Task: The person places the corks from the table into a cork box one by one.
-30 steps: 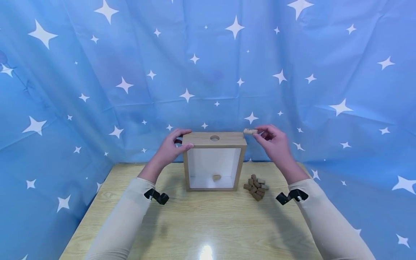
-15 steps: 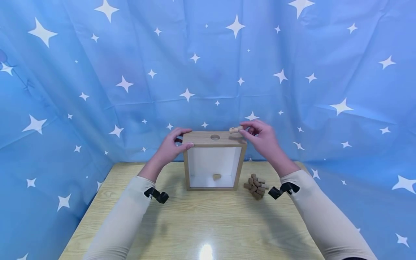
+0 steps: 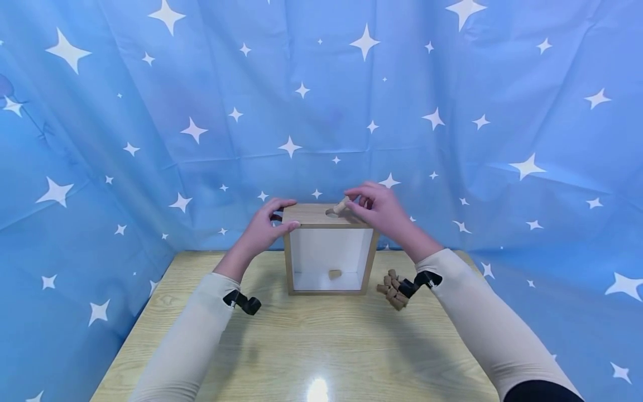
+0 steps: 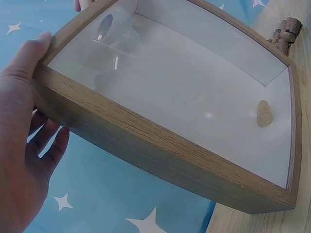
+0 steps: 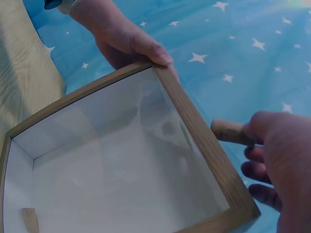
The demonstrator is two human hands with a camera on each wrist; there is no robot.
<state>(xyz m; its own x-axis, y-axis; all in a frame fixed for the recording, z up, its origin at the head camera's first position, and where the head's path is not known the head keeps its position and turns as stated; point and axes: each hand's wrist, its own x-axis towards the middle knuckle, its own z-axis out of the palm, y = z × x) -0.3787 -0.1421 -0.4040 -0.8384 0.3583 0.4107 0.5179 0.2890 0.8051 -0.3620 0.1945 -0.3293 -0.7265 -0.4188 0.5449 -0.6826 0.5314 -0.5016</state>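
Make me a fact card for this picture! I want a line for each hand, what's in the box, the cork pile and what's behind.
Left hand: grips the wooden box at its upper left corner
Right hand: pinches a tilted cork by the round hole on top
In the box: one loose cork
Cork pile: on the table, right of the box
Behind: blue curtain, white stars

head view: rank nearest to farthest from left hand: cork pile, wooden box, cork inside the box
1. Wooden box, gripped by the left hand
2. Cork inside the box, near the bottom
3. Cork pile, right of the box
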